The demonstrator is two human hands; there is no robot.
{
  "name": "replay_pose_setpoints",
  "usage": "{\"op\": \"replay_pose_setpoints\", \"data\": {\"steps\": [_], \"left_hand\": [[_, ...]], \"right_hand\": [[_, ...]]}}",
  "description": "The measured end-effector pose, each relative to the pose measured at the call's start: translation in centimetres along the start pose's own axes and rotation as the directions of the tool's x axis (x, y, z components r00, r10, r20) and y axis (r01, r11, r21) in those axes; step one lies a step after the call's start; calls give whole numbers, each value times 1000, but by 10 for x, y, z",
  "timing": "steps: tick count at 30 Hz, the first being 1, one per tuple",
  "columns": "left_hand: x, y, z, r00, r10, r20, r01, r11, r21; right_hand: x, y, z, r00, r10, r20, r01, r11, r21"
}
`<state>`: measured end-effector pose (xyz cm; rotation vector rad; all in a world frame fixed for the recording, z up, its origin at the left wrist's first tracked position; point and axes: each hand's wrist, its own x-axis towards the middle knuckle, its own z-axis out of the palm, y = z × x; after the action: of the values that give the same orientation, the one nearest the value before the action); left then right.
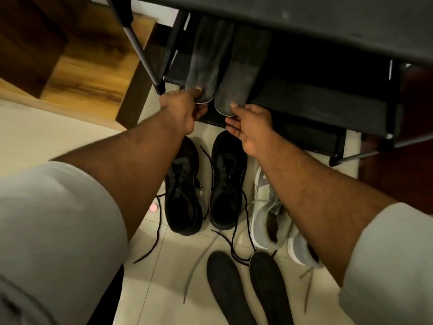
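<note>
Insoles first: your left grip (180, 111) pinches the heel end of the left grey insole (206, 59), thumb on top, fingers curled under the edge. Your right grip (251, 126) does the same on the right grey insole (241, 66), thumb on the heel, fingers tucked below. Both grips are clamped.

Both insoles lie flat on the shoe rack shelf (316, 102) at 12 o'clock, side by side and nearly touching. Their toes point away under the rack's top and their heels sit just over the front lip. Holding them by the heel likely lets you slide each one along the shelf without reaching deep. Laid flat and apart from the shoes, they look set there to air. Cannot tell whether you are placing them or taking them off.

At 6 o'clock from the grips, black shoes (182, 188) stand on the tiled floor (150, 277), laces loose and trailing, mouths open, which fits shoes with their insoles out. Grey sneakers (269, 207) sit at 4 o'clock, partly under your right forearm. Two darker insoles (225, 285) lie on the floor further down at 6 o'clock, probably next for the shelf. A small pink thing (153, 207) is at 7 o'clock, cannot tell what. Wooden steps (82, 73) are at 10 o'clock.
</note>
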<state>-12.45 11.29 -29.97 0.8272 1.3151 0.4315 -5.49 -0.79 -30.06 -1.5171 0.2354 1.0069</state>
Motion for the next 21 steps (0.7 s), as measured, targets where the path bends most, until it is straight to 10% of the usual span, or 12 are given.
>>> {"op": "replay_pose_setpoints", "data": {"steps": [7,21], "left_hand": [[-95,-24,-26,972,-100,213,128,984,-121],[-360,-218,-25,859,-432,275,325,875,360]], "right_hand": [[-81,4,-49,997,-74,18,74,997,30],[-315,123,-298,957,107,-271,-104,994,26]]}}
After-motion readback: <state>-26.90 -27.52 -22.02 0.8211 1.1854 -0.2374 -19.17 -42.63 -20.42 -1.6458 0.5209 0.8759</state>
